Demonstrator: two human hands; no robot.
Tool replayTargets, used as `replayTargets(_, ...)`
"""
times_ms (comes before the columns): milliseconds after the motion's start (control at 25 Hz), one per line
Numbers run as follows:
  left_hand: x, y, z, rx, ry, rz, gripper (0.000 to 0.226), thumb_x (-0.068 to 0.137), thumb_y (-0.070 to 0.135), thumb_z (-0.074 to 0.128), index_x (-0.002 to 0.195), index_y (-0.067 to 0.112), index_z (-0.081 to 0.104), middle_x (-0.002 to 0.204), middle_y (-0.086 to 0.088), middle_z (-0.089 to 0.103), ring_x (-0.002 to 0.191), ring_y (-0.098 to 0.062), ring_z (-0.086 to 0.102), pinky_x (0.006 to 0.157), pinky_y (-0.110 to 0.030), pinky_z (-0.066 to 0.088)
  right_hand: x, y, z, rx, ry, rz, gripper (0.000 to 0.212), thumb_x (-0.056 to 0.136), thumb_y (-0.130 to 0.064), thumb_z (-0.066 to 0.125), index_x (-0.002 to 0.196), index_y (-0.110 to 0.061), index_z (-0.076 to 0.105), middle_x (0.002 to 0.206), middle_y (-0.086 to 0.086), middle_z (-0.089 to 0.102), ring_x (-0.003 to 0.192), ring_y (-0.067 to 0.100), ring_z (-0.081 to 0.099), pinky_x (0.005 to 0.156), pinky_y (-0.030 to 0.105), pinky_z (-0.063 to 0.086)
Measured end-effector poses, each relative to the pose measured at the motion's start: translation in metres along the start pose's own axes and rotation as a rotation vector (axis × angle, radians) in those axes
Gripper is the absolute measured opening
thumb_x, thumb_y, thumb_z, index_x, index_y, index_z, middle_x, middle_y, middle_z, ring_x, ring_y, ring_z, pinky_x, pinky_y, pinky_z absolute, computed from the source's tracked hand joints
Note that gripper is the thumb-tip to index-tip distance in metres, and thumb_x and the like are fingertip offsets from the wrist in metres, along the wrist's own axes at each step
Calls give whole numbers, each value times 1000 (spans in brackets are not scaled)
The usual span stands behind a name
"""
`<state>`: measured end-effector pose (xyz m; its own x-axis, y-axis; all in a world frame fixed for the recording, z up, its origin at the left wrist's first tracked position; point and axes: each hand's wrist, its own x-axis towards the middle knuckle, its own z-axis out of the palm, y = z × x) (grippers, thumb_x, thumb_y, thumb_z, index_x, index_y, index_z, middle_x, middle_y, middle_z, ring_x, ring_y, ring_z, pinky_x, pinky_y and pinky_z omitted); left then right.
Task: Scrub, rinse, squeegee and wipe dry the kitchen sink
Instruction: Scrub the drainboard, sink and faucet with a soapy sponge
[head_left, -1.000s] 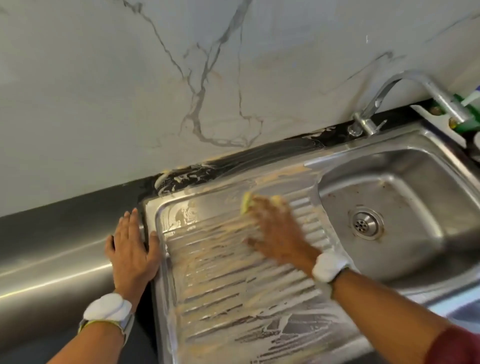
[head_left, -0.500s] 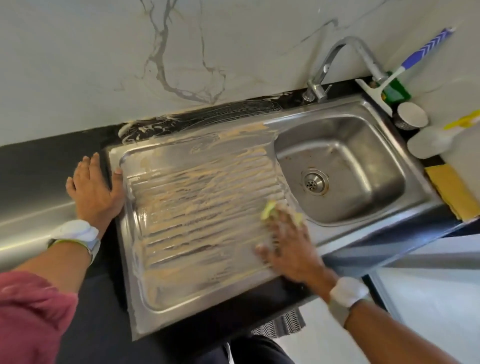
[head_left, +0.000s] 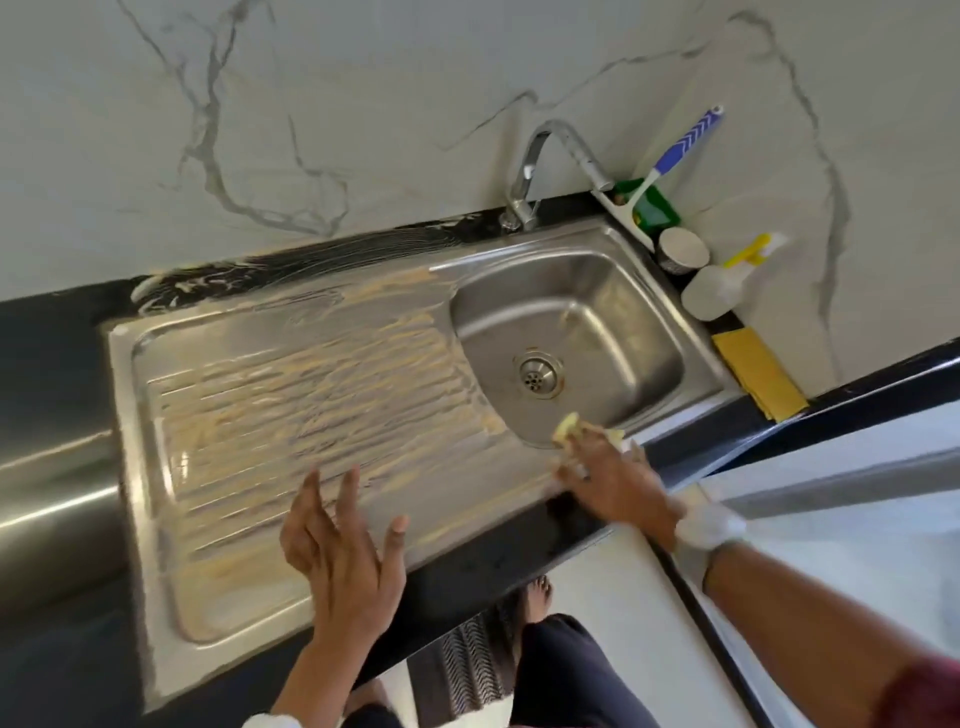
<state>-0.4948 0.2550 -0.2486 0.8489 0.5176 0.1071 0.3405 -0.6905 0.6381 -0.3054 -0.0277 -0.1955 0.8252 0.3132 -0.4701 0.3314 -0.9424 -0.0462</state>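
Head view: right hand (head_left: 615, 480) fingers press yellow sponge (head_left: 569, 427) on sink (head_left: 291, 582) front rim; unscrubbed basin (head_left: 597, 322) directly beyond fingertips. Left hand (head_left: 343, 551) fingers spread, released, over soapy drainboard (head_left: 249, 415), farther from basin.

The left hand (head_left: 340, 551) was raised with fingers spread and relaxed, gripping nothing, its forearm entering from below. The right hand (head_left: 613, 475), blurred, reached forward from a forearm entering at lower right, a white band at its wrist.
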Motion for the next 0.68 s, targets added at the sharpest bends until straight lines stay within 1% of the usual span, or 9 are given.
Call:
replayTargets(80,-5,24,22,50,-44,-5,81,98,72,21,159,19,30,170,-18,6,156,-41,11,119,-60,9,32,37,-24,-157,-201,-40,90,87,-81,-7,159,-35,21,168,3,29,152,33,31,122,58,25)
replayTargets(120,-5,35,34,102,-47,13,80,98,71,22,158,19,31,169,-20,8,155,-43,13,120,-62,9,44,27,-26,-113,-269,-106,100,82,-89,-9,160,-35,23,167,2,32,150,32,34,122,52,27)
replayTargets(200,-6,51,51,197,-48,20,79,98,69,23,157,18,34,167,-24,15,153,-45,19,120,-63,11,55,-16,-13,186,-325,-185,102,83,-93,25,160,-26,30,166,0,34,149,29,39,121,45,30)
replayTargets(280,-8,81,83,273,-9,-86,80,97,70,22,156,18,35,166,-25,17,153,-45,21,120,-62,11,74,-46,0,531,-333,-218,126,66,-100,50,162,-22,23,164,-1,37,144,28,43,116,41,36)
replayTargets(400,-12,107,106,310,128,-394,85,95,74,21,152,14,39,165,-24,20,150,-47,24,115,-68,18,155,-79,0,1175,-473,-74,136,56,-97,65,164,-26,22,157,-6,44,141,19,48,115,38,38)
replayTargets(520,-3,131,126,414,188,-525,87,96,73,22,149,7,44,161,-27,28,144,-52,32,115,-67,20,283,-91,14,1635,-432,-70,124,50,-98,68,149,-28,45,158,0,45,137,18,48,118,49,39)
replayTargets(600,6,136,138,457,175,-603,86,97,71,24,148,5,45,160,-28,28,143,-53,32,114,-67,21,334,-102,4,1640,-289,50,108,55,-94,71,136,-25,53,146,3,54,128,21,50,121,52,35)
replayTargets(640,8,136,135,470,172,-597,86,97,71,25,149,6,44,161,-28,26,144,-52,30,114,-68,20,320,-102,-1,1509,-270,47,110,60,-91,71,141,-19,53,145,6,55,132,24,49,121,49,33)
replayTargets(680,5,133,133,496,176,-574,86,96,71,24,151,7,42,163,-26,23,146,-52,28,115,-68,19,290,-97,-13,1432,-334,22,113,64,-88,70,148,-14,50,147,7,54,139,26,47,122,46,31)
